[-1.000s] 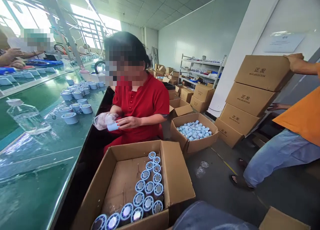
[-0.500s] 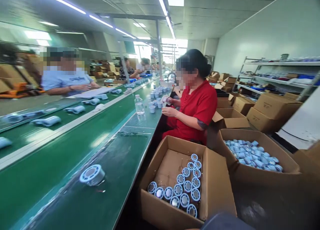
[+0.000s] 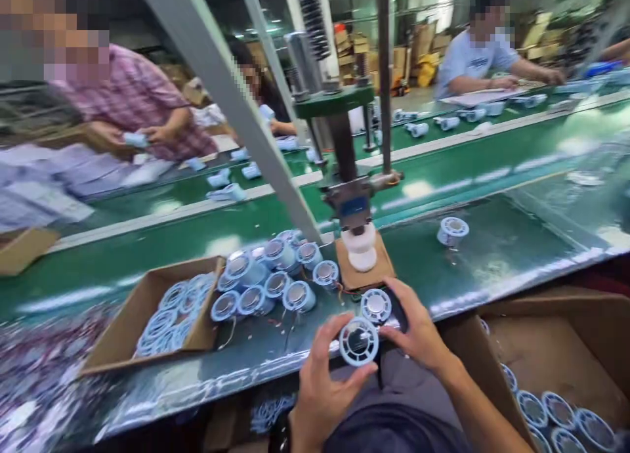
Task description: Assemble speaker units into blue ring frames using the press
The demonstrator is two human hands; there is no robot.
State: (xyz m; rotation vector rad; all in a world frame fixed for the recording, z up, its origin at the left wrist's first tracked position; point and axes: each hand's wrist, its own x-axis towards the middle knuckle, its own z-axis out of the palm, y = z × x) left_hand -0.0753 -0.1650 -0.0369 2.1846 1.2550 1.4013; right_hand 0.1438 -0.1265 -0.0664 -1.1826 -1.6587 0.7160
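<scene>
My left hand pinches a light-blue slotted ring between thumb and fingers, close in front of my lap. My right hand is curled around a round light-blue motor-like part with a silvery centre, at the bench's near edge. The ring overlaps this part's lower edge in view; whether they touch I cannot tell. Just beyond my hands stands a press, its white tip over a white block on a brown pad. Left of the pad are several similar round parts, some stacked, with thin wires.
A cardboard box of light-blue rings stands on the bench at left. One round part sits to the right. Below right is a carton with more parts. Beyond the green conveyor, co-workers handle light-blue pieces.
The view has swung left and down to the press. Both my hands are now visible with parts in them. The co-worker in red has left the view.
</scene>
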